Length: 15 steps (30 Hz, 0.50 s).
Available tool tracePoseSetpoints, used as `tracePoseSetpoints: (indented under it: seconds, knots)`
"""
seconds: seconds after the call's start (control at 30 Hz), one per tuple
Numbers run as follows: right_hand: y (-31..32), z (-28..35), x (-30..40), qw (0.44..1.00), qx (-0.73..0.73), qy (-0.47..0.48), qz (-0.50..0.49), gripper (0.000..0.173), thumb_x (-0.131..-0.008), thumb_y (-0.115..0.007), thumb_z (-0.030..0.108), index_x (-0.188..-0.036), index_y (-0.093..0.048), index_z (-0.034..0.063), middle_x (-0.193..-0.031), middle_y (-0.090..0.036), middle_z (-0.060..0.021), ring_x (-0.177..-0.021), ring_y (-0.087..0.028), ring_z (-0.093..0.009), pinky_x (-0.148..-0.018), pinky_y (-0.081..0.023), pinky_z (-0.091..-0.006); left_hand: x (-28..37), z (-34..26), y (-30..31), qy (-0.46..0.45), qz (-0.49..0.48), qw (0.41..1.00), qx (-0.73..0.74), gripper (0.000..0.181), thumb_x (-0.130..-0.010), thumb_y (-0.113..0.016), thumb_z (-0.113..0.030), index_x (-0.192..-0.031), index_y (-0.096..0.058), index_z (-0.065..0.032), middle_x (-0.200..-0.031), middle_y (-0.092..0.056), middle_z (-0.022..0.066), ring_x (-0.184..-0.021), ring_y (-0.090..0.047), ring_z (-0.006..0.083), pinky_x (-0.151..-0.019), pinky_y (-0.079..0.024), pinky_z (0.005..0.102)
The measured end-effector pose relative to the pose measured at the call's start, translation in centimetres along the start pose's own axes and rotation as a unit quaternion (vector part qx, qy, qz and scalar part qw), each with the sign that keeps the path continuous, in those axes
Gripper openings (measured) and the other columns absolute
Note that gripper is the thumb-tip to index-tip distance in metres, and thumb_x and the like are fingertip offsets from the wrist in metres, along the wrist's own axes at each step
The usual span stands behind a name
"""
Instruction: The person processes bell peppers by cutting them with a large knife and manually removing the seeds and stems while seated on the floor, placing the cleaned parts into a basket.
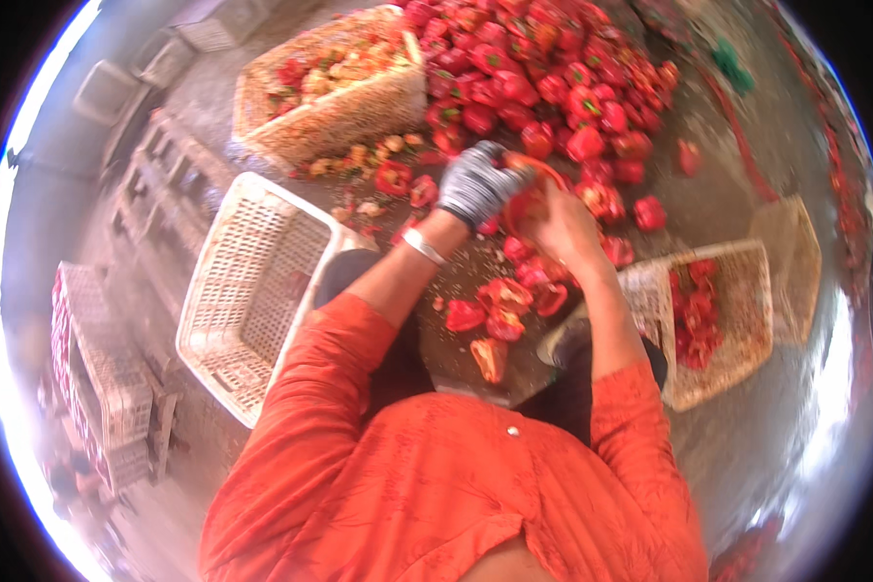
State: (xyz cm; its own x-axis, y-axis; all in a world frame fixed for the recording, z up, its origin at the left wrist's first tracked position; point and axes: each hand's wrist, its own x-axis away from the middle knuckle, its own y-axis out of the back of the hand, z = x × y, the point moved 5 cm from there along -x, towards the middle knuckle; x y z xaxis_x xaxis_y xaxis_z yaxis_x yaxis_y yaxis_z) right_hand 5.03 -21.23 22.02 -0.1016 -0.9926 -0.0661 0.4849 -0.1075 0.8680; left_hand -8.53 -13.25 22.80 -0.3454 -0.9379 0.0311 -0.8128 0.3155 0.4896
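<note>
My left hand [482, 182], in a grey knit glove, grips the edge of a red-orange, round-rimmed thing [529, 190]; blur hides whether it is a container or a large pepper. My bare right hand [564, 222] is against its right side, fingers partly hidden. Behind both hands lies a large heap of red bell peppers [516, 73]. Nearer my body, cut red peppers [505, 298] and an orange-red pepper piece [489, 359] lie on the dirty floor among scattered seeds.
At left stands a white plastic crate [262, 291]. A yellowish crate [335, 124] with pepper cores and scraps is at upper left. Another crate [753, 320], at right, holds red peppers. Wooden pallets [167, 174] and stacked crates [116, 364] stand further left.
</note>
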Motion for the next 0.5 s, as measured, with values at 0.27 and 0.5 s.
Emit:
tracePoseSetpoints:
  seconds: [0.27,0.5]
  knots:
    - [1.5,1.6,0.5,0.973,-0.226,0.026,-0.033,0.045,-0.073,-0.068,0.024,-0.110,-0.055,0.0003,-0.091,-0.065,-0.0216,-0.086,-0.063,-0.036,-0.073,-0.049,-0.0390,-1.6,2.4,-0.2,0.055,0.024,0.992,0.115,0.041,-0.074,-0.073,-0.030,-0.097,-0.064,0.0024,-0.081,-0.067,0.0085,-0.073,-0.061,0.0135,-0.069,-0.049,0.0293]
    - [0.9,2.3,0.2,0.935,-0.353,0.007,0.038,0.031,-0.077,-0.065,0.017,-0.101,-0.056,-0.0011,-0.091,-0.067,-0.0114,-0.078,-0.064,-0.018,-0.069,-0.048,-0.0324,-0.7,2.6,0.4,0.075,0.011,0.985,0.152,0.037,-0.074,-0.073,-0.030,-0.093,-0.065,0.0006,-0.074,-0.065,0.0053,-0.066,-0.060,0.0124,-0.062,-0.048,0.0280]
